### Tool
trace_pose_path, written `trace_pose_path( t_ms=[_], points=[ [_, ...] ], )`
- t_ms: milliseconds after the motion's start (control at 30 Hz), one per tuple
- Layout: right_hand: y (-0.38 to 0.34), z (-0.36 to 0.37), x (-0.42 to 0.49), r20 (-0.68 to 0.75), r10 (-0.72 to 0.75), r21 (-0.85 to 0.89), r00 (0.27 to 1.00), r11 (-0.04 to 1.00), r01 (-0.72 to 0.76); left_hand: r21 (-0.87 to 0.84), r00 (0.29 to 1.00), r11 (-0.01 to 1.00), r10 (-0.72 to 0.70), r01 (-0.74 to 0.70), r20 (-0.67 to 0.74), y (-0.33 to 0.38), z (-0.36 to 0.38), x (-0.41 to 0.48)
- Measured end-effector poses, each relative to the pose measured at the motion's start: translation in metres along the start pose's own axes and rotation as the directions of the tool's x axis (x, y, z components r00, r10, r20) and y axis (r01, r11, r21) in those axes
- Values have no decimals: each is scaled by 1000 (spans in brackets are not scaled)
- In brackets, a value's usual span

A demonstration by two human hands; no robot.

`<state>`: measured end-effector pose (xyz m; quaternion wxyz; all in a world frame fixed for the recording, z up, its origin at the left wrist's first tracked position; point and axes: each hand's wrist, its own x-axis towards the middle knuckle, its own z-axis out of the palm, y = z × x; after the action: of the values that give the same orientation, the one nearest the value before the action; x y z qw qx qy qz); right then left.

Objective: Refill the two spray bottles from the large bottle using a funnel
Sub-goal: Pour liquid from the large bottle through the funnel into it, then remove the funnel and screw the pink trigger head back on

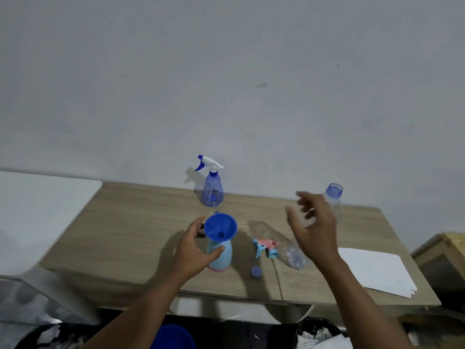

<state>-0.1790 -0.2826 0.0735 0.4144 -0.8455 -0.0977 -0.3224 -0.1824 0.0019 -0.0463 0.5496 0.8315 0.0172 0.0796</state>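
Observation:
A light blue spray bottle (222,259) with a pink base stands near the table's front, its spray head off. A blue funnel (220,226) sits in its neck. My left hand (191,253) grips this bottle's body. Its pink and blue spray head (266,245) lies on the table just to the right, and a small blue cap (256,271) lies in front of it. The large clear bottle (334,195) leans uncapped, base on the table, mouth up to the right. My right hand (317,233) is in front of it, fingers spread and blurred. A translucent blue spray bottle (212,190) stands at the back, head on.
The wooden table (125,235) stands against a grey wall. White paper sheets (375,270) lie at its right front. A white surface (37,210) adjoins on the left and a wooden box (442,255) on the right. A blue tub (173,336) sits below the front edge.

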Motion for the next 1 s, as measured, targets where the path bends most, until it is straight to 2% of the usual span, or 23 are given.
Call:
trace_pose_path(
  t_ms=[33,100,167,300,433,600,667,733,833,900,1000],
  points=[
    [1,11,-2,139,55,16,989,998,-57,-1,1000,1000,-5,5,-1,-2,0,-1],
    [5,35,-8,376,144,2,916,988,-156,-11,1000,1000,-6,6,1,-7,1,-2],
    [10,57,-12,527,193,-5,828,975,-224,-16,1000,1000,6,-6,9,-9,2,-3],
    [10,87,-9,712,220,-21,667,956,-292,-9,998,999,46,-46,43,-7,1,-2],
    [6,105,-2,777,181,-17,603,963,-268,10,995,997,71,-72,73,-6,-1,-2],
    [1,113,-1,776,143,34,614,963,-267,17,991,995,98,-100,94,-4,-2,-1],
    [0,114,-5,741,126,72,659,962,-265,31,992,997,73,-77,100,-7,-1,-2],
    [0,114,-6,662,128,152,738,942,-300,34,995,999,30,-33,90,-12,0,-3],
    [3,106,-1,507,242,289,827,857,-428,31,996,999,-11,9,83,-20,5,-2],
    [10,98,6,439,318,317,840,820,-476,42,997,999,-20,17,78,-22,9,0],
    [22,85,9,414,375,317,830,795,-517,51,997,999,-14,10,79,-23,13,3]
  ],
)
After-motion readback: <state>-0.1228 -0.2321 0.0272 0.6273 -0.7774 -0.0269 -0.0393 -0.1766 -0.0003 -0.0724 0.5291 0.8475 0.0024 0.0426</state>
